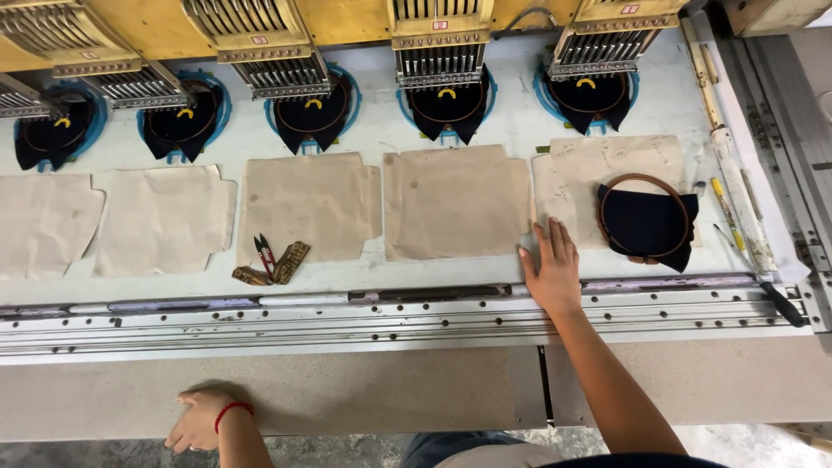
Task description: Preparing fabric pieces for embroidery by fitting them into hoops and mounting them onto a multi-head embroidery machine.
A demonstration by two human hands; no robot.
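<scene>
My right hand [549,264] lies flat and open on the pale machine table [390,139], fingertips at the gap between two brown paper sheets [455,201]. Just right of it, a dark fabric piece in a brown round hoop [646,221] rests on another paper sheet [598,169]. My left hand [199,419], with a red band on the wrist, grips the front edge of the grey bench [364,390] with curled fingers. Neither hand holds a loose object.
Several embroidery heads [442,52] run along the back, each over a blue-ringed hoop of dark fabric [448,104]. Red-handled snips [264,254] and small brown patches [290,260] lie on the table. Pens [724,204] sit at right. A metal rail [347,316] spans the front.
</scene>
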